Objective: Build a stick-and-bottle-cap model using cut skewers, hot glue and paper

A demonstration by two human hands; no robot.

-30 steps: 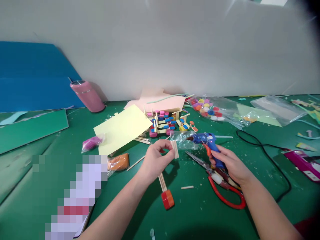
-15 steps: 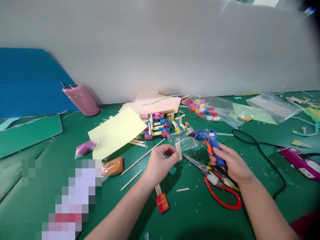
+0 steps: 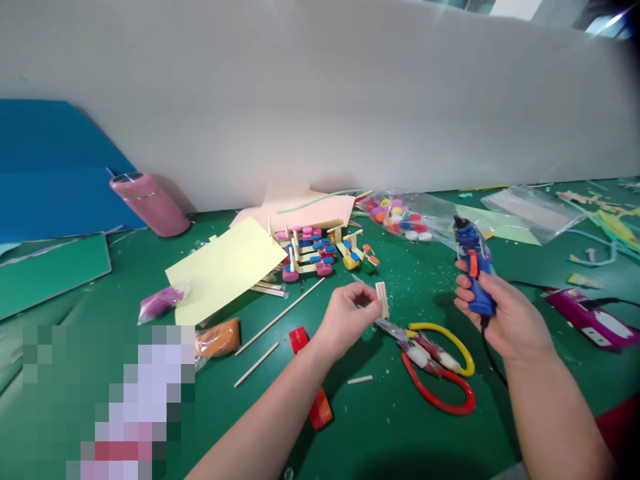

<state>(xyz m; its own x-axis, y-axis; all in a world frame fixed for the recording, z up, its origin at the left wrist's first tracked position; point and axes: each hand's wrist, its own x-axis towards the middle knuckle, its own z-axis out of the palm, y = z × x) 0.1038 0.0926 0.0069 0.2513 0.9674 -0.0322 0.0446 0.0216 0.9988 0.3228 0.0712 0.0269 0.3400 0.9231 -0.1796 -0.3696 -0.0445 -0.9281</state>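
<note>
Between thumb and fingers, my left hand (image 3: 353, 317) pinches a small bundle of short wooden sticks (image 3: 382, 299), held upright just above the tips of the scissors. My right hand (image 3: 505, 310) wraps round a blue glue gun (image 3: 476, 267) with an orange trigger, its dark nozzle pointing up and away. Below and between the hands lie scissors with one red and one yellow handle loop (image 3: 440, 397). Under my left forearm is a red and orange piece (image 3: 321, 408), partly hidden, and a red piece (image 3: 299, 339) shows above the forearm.
Small wheeled stick models (image 3: 313, 253) stand mid-table beside yellow paper (image 3: 227, 270). Farther back are a bag of coloured caps (image 3: 400, 217) and a pink bottle (image 3: 153, 205). Long sticks (image 3: 280, 317) lie left of my left hand; a purple power strip (image 3: 590, 319) sits at right.
My right hand has moved right with the glue gun, now turned nozzle up. My left hand has shifted right with the sticks. The small clear bag near the nozzle no longer shows there.
</note>
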